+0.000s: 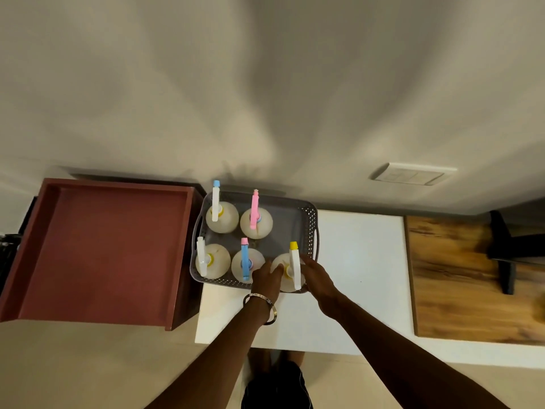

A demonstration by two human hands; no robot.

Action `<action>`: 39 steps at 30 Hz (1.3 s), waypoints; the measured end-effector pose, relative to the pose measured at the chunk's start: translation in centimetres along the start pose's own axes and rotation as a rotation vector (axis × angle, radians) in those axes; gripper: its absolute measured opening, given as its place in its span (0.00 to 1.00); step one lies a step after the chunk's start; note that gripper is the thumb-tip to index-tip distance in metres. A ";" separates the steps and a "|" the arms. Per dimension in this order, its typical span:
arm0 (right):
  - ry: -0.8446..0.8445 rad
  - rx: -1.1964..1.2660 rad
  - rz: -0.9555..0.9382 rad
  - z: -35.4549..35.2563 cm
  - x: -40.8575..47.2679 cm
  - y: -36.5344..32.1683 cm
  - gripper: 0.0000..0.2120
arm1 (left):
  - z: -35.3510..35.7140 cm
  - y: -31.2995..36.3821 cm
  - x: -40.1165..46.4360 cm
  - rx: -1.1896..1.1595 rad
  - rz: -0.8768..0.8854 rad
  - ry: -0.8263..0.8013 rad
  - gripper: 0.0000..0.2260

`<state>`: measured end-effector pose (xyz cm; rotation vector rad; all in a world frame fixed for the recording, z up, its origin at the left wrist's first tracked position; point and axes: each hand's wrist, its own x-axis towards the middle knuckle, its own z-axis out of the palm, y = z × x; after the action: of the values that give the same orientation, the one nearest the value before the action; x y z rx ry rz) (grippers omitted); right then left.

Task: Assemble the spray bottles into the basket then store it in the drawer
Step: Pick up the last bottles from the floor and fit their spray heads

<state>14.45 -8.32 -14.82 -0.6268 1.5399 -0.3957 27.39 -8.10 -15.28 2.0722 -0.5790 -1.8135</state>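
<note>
A grey perforated basket (309, 219) sits on the white table (362, 261), against the wall. Several pale round spray bottles stand upright in it. The back row has one with a white and blue sprayer (221, 218) and one with a pink sprayer (256, 222). The front row has a white-sprayer bottle (213, 259), a blue and pink one (246, 264), and a white and yellow one (290, 268) at the front right corner. My left hand (265, 278) and my right hand (317, 277) both rest on that front right bottle, one on each side.
An open dark red drawer (106, 249) lies left of the basket, touching the table's edge. A wood-grain board (460, 276) with a black bracket (504, 249) lies to the right. A white wall switch plate (413, 174) is on the wall behind.
</note>
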 end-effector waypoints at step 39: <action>-0.006 -0.060 -0.007 0.2 -2.6 -1.0 0.12 | 0.4 1.8 -1.8 -0.146 -0.072 0.037 0.13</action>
<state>14.78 -7.48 -12.22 -0.6794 1.5487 -0.3536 26.68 -8.77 -12.87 2.0481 -0.3550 -1.7953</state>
